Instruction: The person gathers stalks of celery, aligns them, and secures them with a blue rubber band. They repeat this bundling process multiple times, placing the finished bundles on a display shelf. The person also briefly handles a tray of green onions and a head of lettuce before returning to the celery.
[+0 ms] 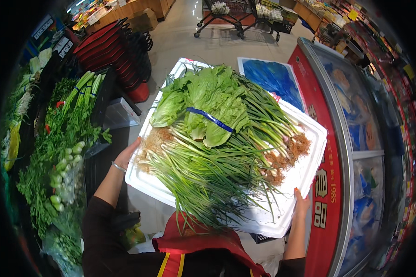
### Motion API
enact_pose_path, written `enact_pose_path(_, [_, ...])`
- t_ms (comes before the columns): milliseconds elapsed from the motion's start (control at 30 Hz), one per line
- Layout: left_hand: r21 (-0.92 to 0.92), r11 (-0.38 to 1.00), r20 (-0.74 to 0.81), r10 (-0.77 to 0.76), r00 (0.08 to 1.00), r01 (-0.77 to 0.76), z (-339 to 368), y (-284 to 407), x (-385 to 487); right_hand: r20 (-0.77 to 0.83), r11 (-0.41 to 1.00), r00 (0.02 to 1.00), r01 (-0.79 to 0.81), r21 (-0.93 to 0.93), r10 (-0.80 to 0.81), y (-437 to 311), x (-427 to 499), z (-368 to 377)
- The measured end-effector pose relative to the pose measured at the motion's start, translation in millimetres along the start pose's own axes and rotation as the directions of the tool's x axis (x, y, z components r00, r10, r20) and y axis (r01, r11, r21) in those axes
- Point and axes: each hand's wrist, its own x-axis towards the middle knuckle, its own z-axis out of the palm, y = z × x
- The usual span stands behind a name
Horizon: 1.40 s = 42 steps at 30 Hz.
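A white foam lid or tray [306, 169] is held in front of my body, tilted in the view. My left hand [128, 152] grips its left edge, and my right hand [301, 200] holds the lower right edge; the fingers beneath are hidden. Bunches of green onions [208, 162] with brown roots are spread over the tray, some leaves hanging past its near edge. On top of them rests leafy lettuce [218, 100] with a blue band [209, 118] around part of it. A smaller lettuce head [168, 107] lies at its left.
Greens and celery [86, 86] fill the display on the left. Stacked red baskets [107, 52] stand behind it. A glass-topped freezer [332, 166] with a red side runs along the right. Beyond the tray sit a foam box holding blue plastic [270, 78] and shopping carts [242, 17].
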Motion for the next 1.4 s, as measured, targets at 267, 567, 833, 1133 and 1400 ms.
enact_pose_path(267, [-0.034, 0.988, 0.034, 0.151, 0.988, -0.150, -122.8, 167.8, 63.5, 0.133, 0.967, 0.987, 0.121, -0.222, -0.093, -141.8, 39.3, 249.1])
enact_pose_path(567, [-0.094, 0.933, -0.127, 0.336, 0.933, -0.348, -168.2, 304.8, 178.3, 0.337, 0.961, 0.941, 0.126, -0.245, -0.037, -275.8, 145.2, 481.3])
enact_pose_path(833, [-0.063, 0.906, -0.140, 0.407, 0.903, -0.418, -150.2, 487.9, 381.7, 0.442, 0.941, 0.883, 0.269, -0.207, -0.155, -396.2, 373.0, 696.1])
enact_pose_path(1133, [-0.044, 0.864, -0.169, 0.489, 0.856, -0.502, -155.9, 731.0, 592.3, 0.460, 0.921, 0.873, 0.301, -0.246, -0.163, -556.9, 544.2, 967.6])
enact_pose_path(1400, [-0.102, 0.847, -0.060, 0.519, 0.853, -0.522, -282.2, 1003.2, 841.7, 0.503, 0.866, 0.830, 0.418, -0.275, -0.241, -637.2, 692.7, 1303.8])
